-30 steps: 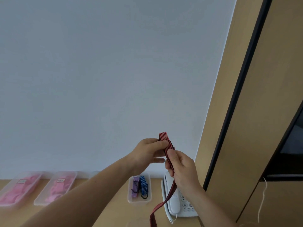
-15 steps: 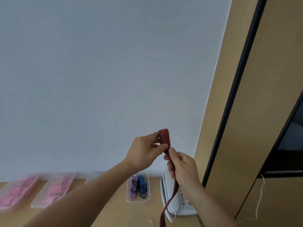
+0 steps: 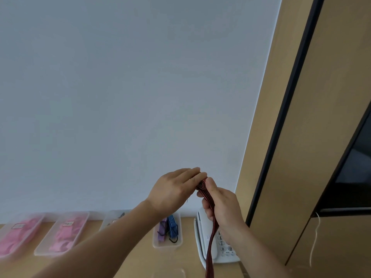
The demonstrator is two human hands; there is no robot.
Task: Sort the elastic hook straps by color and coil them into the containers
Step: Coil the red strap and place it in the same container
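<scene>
I hold a red striped elastic strap up in front of the wall. My left hand covers its coiled top end, fingers laid flat over it. My right hand is closed around the strap just below, and the rest hangs down past the frame's bottom edge. Below my hands, a clear container on the wooden desk holds a coiled purple strap and a coiled blue strap. Another clear container left of it is half hidden by my left forearm.
Two clear lidded boxes with pink contents stand at the left along the wall. A white desk telephone sits right of the strap container. A tall wooden cabinet closes off the right side.
My left hand has turned palm-down and closed over the strap's folded top, which stood exposed above my fingers before. Both hands sit slightly lower, and the tail hangs straighter.
</scene>
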